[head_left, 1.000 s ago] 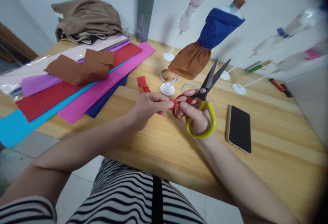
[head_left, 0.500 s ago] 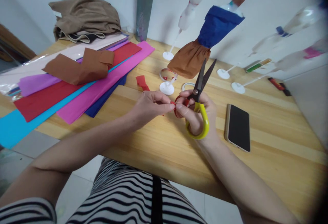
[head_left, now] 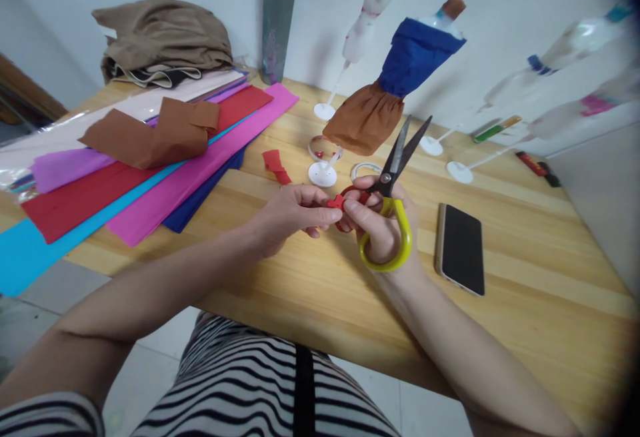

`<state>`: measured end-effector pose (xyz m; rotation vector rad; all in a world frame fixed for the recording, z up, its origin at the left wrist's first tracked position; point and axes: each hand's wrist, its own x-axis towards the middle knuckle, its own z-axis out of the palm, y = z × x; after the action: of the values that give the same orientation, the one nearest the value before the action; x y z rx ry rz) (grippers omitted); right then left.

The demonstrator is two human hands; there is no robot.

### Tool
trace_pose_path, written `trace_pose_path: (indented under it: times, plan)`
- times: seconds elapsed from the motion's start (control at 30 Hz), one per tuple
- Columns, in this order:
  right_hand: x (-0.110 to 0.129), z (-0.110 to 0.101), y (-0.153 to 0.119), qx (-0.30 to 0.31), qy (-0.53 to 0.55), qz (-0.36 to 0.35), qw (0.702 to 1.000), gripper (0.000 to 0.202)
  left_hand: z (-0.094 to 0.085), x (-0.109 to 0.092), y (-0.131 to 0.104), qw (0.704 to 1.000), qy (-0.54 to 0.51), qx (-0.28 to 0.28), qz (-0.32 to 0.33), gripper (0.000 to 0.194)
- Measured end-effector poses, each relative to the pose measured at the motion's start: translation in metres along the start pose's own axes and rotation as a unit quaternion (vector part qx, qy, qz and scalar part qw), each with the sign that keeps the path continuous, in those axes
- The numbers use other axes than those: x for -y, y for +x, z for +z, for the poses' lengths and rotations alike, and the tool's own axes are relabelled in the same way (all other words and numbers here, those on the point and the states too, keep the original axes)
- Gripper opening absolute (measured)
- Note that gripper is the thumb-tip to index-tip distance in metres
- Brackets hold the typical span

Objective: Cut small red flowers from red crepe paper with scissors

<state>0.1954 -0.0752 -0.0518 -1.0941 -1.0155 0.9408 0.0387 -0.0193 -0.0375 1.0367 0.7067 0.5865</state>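
Observation:
Between the fingertips of both hands is a small, bow-like piece of red paper (head_left: 336, 202). My left hand (head_left: 295, 216) pinches its left side with thumb and fingers. My right hand (head_left: 377, 227) has a pair of scissors (head_left: 387, 178) hooked on it, the yellow handle loop round the thumb, and its fingertips also hold the red piece's right side. The scissor blades point up and away, parted, with nothing between them. Part of the red handle loop is hidden behind the fingers. A red paper scrap (head_left: 276, 165) lies on the table beyond my left hand.
Coloured paper strips (head_left: 195, 157) and folded brown cloth (head_left: 170, 37) lie left, near a flask (head_left: 279, 30). A mannequin in a blue top (head_left: 420, 54) and brown skirt (head_left: 367, 117) stands ahead, among other white mannequins. Right are a phone (head_left: 461, 248) and tape roll (head_left: 367, 172).
The red piece shows more between the fingertips now, its shape spread out. My left fingers have shifted slightly on it. The scissors have tilted a little to the right.

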Motion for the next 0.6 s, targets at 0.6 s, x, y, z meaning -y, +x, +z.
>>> trace_pose_path:
  times: [0.6]
  plan:
    - [0.000, -0.003, -0.004, 0.161, 0.009, 0.111, 0.981, 0.052, -0.009, -0.014, -0.001, 0.994, -0.022, -0.064, 0.083, 0.014]
